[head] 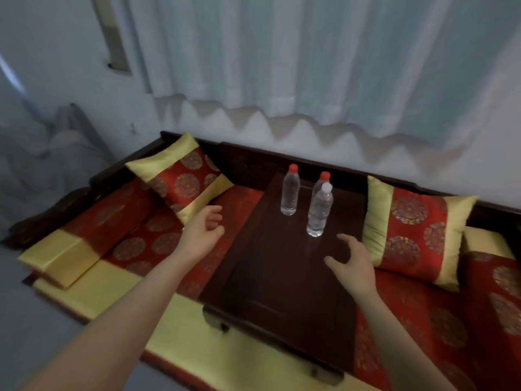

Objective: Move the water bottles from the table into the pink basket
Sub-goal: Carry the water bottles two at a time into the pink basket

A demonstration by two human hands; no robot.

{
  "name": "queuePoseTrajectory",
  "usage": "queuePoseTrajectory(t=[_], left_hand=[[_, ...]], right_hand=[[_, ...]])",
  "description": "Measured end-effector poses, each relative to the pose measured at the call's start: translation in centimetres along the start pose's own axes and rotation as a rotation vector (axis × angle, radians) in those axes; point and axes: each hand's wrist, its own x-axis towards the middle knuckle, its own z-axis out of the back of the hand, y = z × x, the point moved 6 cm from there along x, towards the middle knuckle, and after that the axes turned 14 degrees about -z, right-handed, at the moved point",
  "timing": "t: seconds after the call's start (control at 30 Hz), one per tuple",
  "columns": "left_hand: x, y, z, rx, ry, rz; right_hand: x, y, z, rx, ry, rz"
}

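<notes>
Clear, glossy plastic on the white-capped bottle (320, 213) just beyond the right hand's fingertips (342, 237); under them, dark polished wood table (282, 277). Left fingers (214, 214) hover over sheen-bright satin cushion (180, 179).
</notes>
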Motion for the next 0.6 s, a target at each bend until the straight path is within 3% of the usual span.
queuePoseTrajectory(t=[0.27,0.6], left_hand=[[14.4,4.1,-8.8,-0.082,0.170,-0.034],[24.6,10.6,-18.2,-0.147,0.359,-0.046]], right_hand=[[10.4,-0.6,-4.3,0.041,-0.087,-0.231],[18.3,-1.8,-9.4,0.178,-0.152,-0.388]])
